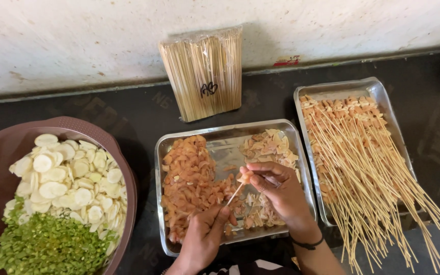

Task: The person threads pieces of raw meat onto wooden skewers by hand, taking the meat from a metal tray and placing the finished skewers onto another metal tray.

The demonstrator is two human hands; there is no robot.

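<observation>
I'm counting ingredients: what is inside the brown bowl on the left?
The brown bowl holds pale round slices heaped toward the back and chopped green pieces in front. Whatever lies beneath these piles, and the bowl's bottom, is covered.

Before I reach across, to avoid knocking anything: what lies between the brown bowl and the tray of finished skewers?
In the head view, the middle steel tray of orange and pale pieces, with both hands working over it.
</observation>
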